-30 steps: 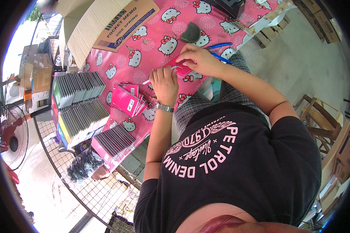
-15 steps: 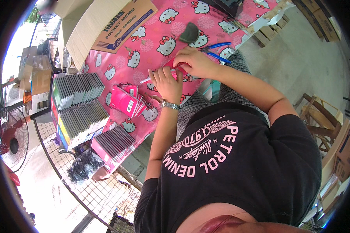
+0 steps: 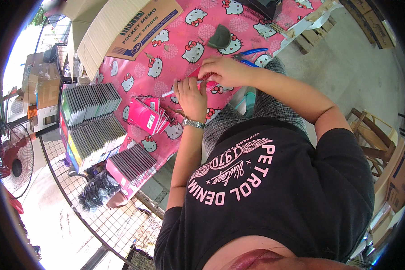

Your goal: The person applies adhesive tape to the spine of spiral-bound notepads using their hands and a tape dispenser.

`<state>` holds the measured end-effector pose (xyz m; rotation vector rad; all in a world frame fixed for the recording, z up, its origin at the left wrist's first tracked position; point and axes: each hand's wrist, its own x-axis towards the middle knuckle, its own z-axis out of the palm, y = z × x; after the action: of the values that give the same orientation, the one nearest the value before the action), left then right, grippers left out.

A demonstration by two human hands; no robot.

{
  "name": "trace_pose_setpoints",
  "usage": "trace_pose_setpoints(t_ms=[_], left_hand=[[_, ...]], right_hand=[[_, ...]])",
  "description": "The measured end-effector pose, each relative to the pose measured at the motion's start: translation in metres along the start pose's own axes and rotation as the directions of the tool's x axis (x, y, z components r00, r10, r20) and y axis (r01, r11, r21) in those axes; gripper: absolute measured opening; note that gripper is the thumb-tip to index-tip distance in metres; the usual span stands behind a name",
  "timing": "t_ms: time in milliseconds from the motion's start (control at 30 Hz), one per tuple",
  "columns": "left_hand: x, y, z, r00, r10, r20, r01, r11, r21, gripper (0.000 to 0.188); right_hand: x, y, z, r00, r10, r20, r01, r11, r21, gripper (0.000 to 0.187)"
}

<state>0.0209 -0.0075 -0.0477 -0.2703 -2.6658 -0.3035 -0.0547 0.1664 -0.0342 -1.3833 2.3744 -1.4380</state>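
My left hand (image 3: 191,96), with a metal watch at its wrist, grips a small pink memo notebook (image 3: 210,84). Its white page edge (image 3: 167,94) pokes out left of the fingers. At the notebook's spiral binding (image 3: 206,77), which looks dark red, the bent fingers of my right hand (image 3: 224,71) close on the coil. My hands partly cover both. Just beyond my right hand lie blue-handled pliers (image 3: 254,51). Left of my left hand, several pink spiral notebooks (image 3: 149,118) are fanned in a loose pile on the table.
A pink patterned cloth (image 3: 175,45) covers the table. Rows of upright spiral notebooks (image 3: 96,135) fill the left edge, above a wire grid (image 3: 90,220). An open cardboard box (image 3: 139,31) stands at the far left. A dark green curved piece (image 3: 220,37) and loose coils (image 3: 254,17) lie farther back.
My right hand has shifted slightly left along the coil, and my left hand has moved slightly with the notebook. The pliers and pile look unmoved.
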Motion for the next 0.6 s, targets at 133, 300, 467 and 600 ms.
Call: trace_pose_setpoints(t_ms=[133, 300, 467, 600], left_hand=[[-0.002, 0.001, -0.004, 1.0, -0.03, -0.002, 0.03, 0.999, 0.023, 0.025], [0.001, -0.002, 0.0, 0.999, -0.032, -0.03, 0.031, 0.999, -0.028, 0.023], [0.002, 0.002, 0.0, 0.999, -0.019, -0.047, 0.017, 0.999, -0.048, 0.023], [0.001, -0.001, 0.001, 0.999, -0.015, -0.05, 0.011, 0.997, -0.076, 0.021]], right_hand=[[-0.005, 0.002, -0.004, 0.998, 0.032, 0.06, -0.035, 0.998, 0.051, 0.022], [-0.001, -0.006, 0.0, 0.986, 0.135, -0.099, -0.118, 0.979, 0.167, 0.027], [-0.003, -0.002, 0.012, 0.982, 0.133, -0.136, -0.129, 0.991, 0.042, 0.03], [-0.002, -0.004, 0.013, 0.991, 0.104, -0.088, -0.096, 0.992, 0.087, 0.03]])
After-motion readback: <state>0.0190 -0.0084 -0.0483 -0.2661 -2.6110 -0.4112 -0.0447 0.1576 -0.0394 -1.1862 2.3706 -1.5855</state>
